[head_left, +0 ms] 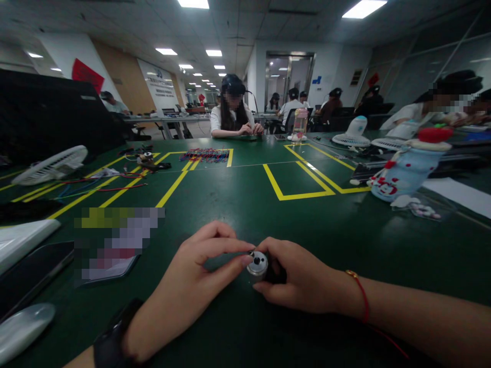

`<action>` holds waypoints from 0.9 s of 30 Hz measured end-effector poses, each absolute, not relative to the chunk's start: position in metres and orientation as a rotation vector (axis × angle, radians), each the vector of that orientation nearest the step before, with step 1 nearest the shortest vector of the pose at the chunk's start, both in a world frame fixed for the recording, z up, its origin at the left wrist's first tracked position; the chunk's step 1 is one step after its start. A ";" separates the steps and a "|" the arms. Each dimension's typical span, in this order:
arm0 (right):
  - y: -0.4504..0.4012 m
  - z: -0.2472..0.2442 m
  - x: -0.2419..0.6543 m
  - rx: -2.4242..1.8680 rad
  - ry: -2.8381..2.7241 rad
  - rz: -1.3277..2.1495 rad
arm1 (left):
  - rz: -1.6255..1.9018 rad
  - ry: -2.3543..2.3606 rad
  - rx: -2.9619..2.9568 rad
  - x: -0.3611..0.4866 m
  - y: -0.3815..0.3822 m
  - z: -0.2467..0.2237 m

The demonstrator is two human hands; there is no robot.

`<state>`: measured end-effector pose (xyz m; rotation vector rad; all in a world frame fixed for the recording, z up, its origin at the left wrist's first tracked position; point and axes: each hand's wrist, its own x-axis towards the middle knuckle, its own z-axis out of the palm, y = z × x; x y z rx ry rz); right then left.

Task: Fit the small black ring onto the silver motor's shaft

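Note:
A short silver metal cylinder [258,273], which looks like a small motor, stands over the near middle of the green table [226,214]. Its round end face points up and shows a dark centre and small holes. My right hand [303,276] is wrapped around its right side, and a dark part shows between palm and metal. At the left rim of that face, the thumb and index finger of my left hand [192,276] pinch a tiny dark piece, perhaps a screw; the fingertips mostly cover it.
On the left lie a computer mouse [25,332], a white fan [53,166] and loose wires [118,188]. A heap of coloured wires [207,155] sits farther back. To the right stands a blue bottle [406,171]. Across the table sits a person [233,112].

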<state>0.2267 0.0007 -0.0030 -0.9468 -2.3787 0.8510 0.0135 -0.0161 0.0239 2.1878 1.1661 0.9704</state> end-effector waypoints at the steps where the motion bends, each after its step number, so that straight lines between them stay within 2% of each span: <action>1: 0.001 -0.003 0.227 -0.943 -2.386 0.842 | 0.945 1.170 2.212 0.015 -0.017 0.023; 8: 0.002 -0.003 0.227 -0.931 -2.411 0.802 | 0.845 1.167 2.242 0.021 -0.019 0.022; 27: 0.001 -0.003 0.227 -0.940 -2.385 0.859 | 0.854 1.130 2.286 0.018 -0.025 0.024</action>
